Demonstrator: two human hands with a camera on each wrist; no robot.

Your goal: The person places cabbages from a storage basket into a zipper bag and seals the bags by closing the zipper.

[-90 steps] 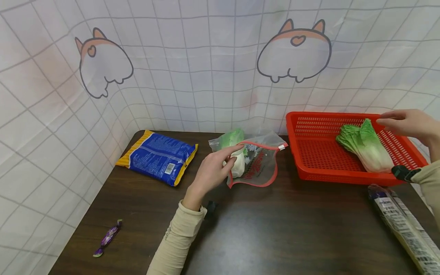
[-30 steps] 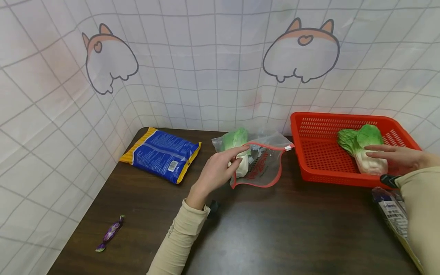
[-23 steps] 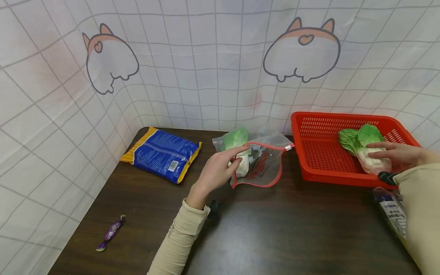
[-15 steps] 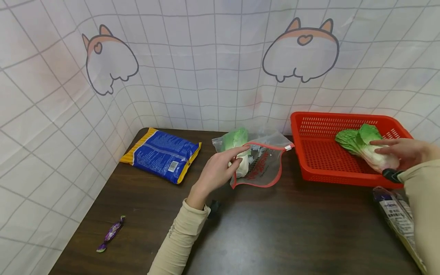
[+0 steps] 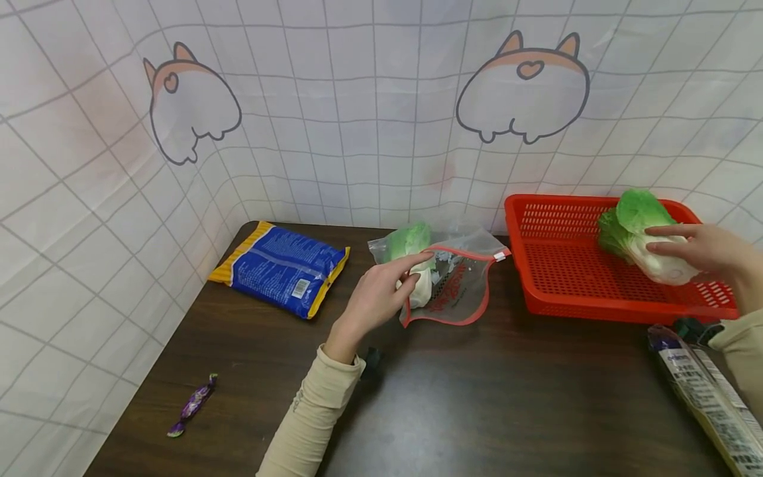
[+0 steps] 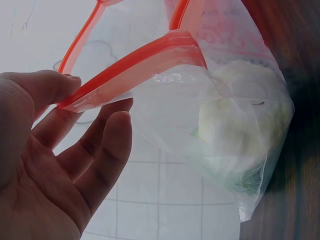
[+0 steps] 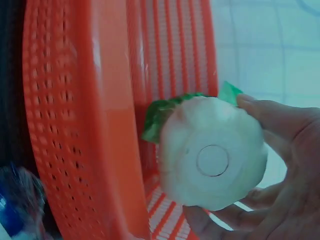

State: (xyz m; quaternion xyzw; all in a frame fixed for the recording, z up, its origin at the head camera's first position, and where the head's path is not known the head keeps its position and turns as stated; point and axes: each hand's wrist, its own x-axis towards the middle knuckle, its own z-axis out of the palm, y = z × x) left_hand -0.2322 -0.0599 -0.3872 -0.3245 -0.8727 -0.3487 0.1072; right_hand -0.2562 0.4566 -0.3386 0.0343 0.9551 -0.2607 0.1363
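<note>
Zip bag (image 5: 456, 291) — cabbage (image 5: 411, 242) inside, rim (image 6: 135, 62) pinched by left hand (image 5: 377, 295) | red basket (image 5: 596, 308) — right hand (image 5: 715, 252) gripping second cabbage (image 5: 640, 218) over it

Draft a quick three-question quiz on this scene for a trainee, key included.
1. True or false: the left hand grips the red basket's rim.
2. What does the right hand hold?
A) a candy
B) a cabbage
C) a blue packet
3. How many cabbages show, and where?

Key:
1. False; the left hand pinches the plastic bag.
2. B.
3. Two: one in the right hand, plus a bagged cabbage.
</note>
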